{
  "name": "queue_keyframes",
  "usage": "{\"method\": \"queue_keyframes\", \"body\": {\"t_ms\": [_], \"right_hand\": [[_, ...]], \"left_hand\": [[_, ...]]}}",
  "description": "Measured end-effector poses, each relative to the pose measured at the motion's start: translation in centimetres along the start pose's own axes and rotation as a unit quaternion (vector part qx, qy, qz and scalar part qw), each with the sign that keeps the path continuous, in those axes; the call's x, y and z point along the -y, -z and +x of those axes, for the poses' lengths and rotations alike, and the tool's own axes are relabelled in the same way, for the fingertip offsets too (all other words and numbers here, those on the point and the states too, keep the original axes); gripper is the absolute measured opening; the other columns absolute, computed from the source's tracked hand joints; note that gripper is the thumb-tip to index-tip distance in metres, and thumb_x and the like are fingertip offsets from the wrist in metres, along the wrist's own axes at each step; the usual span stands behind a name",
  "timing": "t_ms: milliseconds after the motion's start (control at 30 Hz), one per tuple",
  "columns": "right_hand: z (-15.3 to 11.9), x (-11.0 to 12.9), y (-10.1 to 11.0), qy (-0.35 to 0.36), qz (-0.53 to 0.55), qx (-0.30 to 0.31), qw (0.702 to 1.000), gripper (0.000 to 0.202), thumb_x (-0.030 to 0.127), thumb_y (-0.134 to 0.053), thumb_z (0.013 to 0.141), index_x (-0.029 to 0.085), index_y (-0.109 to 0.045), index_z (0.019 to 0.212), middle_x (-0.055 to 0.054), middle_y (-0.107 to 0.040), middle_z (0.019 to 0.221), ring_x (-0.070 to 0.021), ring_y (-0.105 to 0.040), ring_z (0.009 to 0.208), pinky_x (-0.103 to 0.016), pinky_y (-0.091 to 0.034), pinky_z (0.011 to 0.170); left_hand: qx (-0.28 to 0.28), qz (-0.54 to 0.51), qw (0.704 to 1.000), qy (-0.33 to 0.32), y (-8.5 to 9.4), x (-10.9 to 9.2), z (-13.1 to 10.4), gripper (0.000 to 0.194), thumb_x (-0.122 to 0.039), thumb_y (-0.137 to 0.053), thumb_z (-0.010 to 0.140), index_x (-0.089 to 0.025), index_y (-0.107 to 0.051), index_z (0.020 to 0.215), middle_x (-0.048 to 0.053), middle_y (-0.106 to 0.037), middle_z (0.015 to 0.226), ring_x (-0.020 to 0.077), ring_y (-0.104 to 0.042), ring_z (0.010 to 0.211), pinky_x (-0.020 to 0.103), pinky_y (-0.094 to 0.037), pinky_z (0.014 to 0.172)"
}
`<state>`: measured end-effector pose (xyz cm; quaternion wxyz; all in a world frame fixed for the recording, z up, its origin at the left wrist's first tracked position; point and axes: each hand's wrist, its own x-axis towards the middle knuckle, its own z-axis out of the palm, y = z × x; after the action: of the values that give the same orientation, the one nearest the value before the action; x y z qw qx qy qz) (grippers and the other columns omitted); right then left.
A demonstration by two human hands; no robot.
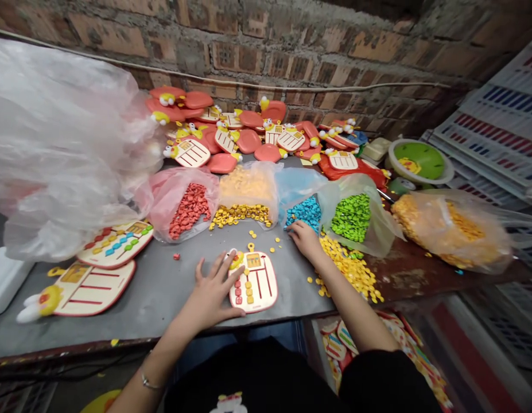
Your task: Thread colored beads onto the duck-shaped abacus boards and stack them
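Blue pcs (307, 210) in 1 bag (296, 180), R hand (306, 238) at mouth.

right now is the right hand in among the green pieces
No, the right hand is at the near edge of the blue pieces, while the green pieces lie farther right.

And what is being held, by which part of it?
The left hand steadies the cream, red-rimmed board at its left edge; whether the right hand, at the small blue beads, holds any is unclear.
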<state>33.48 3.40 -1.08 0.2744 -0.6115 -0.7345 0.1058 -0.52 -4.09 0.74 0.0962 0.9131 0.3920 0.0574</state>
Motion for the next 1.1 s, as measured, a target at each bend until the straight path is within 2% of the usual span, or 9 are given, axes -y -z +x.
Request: {"method": "queue_keyframes", "body": {"t_ms": [133,233,300,367,533,733,833,1000,1100], "right_hand": [[-1.8,3.3,0.4,0.026,0.113,-0.061,0.991,0.017,0.017,-0.056,0.089,0.020,-0.069,0.100,-0.008,-0.064,0.100,-0.0210,-0.062,0.091,-0.036,-0.053,0.081],[-3.4,6.4,-0.1,0.086,0.157,-0.007,0.984,0.018,0.018,-0.053,0.093,0.022,-0.068,0.102,-0.007,-0.064,0.102,-0.0197,-0.062,0.096,-0.035,-0.052,0.086],[-4.2,7.8,-1.2,0.117,0.141,0.032,0.983,0.020,0.017,-0.050,0.095,0.021,-0.068,0.101,-0.007,-0.064,0.096,-0.0191,-0.061,0.091,-0.034,-0.051,0.082],[-4.5,8.6,-2.3,0.120,0.093,0.035,0.988,0.017,0.018,-0.053,0.094,0.020,-0.069,0.097,-0.007,-0.063,0.088,-0.0202,-0.058,0.085,-0.033,-0.050,0.076],[-4.4,8.8,-4.0,0.111,0.016,0.004,0.994,0.017,0.013,-0.057,0.090,0.017,-0.068,0.078,-0.006,-0.058,0.077,-0.0212,-0.053,0.079,-0.033,-0.046,0.070],[-4.7,8.6,-4.5,0.090,0.111,-0.029,0.989,0.018,0.013,-0.054,0.092,0.020,-0.069,0.086,-0.006,-0.062,0.081,-0.0199,-0.056,0.082,-0.033,-0.047,0.075],[-4.8,8.6,-4.4,0.105,0.113,-0.019,0.988,0.019,0.014,-0.053,0.092,0.021,-0.070,0.090,-0.007,-0.066,0.085,-0.0203,-0.057,0.085,-0.034,-0.048,0.077],[-5.6,8.6,-3.0,0.145,0.027,0.029,0.989,0.017,0.019,-0.055,0.093,0.021,-0.071,0.089,-0.008,-0.067,0.082,-0.0222,-0.054,0.082,-0.036,-0.047,0.075],[-6.1,8.7,-2.3,0.159,0.083,0.052,0.982,0.019,0.018,-0.053,0.093,0.022,-0.071,0.097,-0.007,-0.069,0.084,-0.0215,-0.057,0.084,-0.037,-0.048,0.078]], "left_hand": [[0.017,-0.019,0.999,-0.034,0.7,-0.6,0.3,0.079,-0.061,-0.063,0.078,-0.023,-0.041,0.143,0.016,-0.022,0.158,0.0370,-0.022,0.143,0.063,0.003,0.111],[0.026,-0.033,0.998,-0.042,1.3,-0.9,0.8,0.072,-0.058,-0.066,0.075,-0.023,-0.049,0.136,0.016,-0.023,0.158,0.0373,-0.023,0.143,0.064,0.002,0.111],[0.031,-0.041,0.998,-0.046,1.5,-1.1,1.3,0.078,-0.061,-0.068,0.071,-0.022,-0.047,0.136,0.017,-0.024,0.157,0.0381,-0.023,0.143,0.064,0.002,0.111],[0.039,-0.047,0.997,-0.054,1.5,-1.3,1.9,0.086,-0.064,-0.069,0.068,-0.021,-0.044,0.138,0.017,-0.024,0.157,0.0380,-0.022,0.143,0.063,-0.001,0.111],[0.047,-0.056,0.996,-0.059,0.9,-1.6,2.5,0.082,-0.062,-0.072,0.065,-0.020,-0.049,0.131,0.015,-0.030,0.155,0.0367,-0.022,0.143,0.061,-0.003,0.112],[0.028,-0.059,0.997,-0.050,0.5,-1.5,2.2,0.080,-0.057,-0.071,0.066,-0.020,-0.047,0.132,0.016,-0.030,0.155,0.0349,-0.021,0.143,0.059,0.001,0.113],[0.023,-0.065,0.996,-0.055,0.2,-1.4,2.2,0.077,-0.060,-0.069,0.066,-0.020,-0.049,0.130,0.015,-0.031,0.155,0.0355,-0.022,0.143,0.058,0.002,0.113],[0.010,-0.073,0.996,-0.051,-0.1,-1.4,2.2,0.076,-0.062,-0.068,0.065,-0.022,-0.052,0.128,0.015,-0.031,0.154,0.0369,-0.023,0.143,0.059,0.000,0.113],[0.010,-0.074,0.996,-0.052,-0.1,-1.3,2.2,0.080,-0.060,-0.069,0.065,-0.023,-0.049,0.132,0.015,-0.031,0.155,0.0367,-0.022,0.143,0.058,0.000,0.113]]}}
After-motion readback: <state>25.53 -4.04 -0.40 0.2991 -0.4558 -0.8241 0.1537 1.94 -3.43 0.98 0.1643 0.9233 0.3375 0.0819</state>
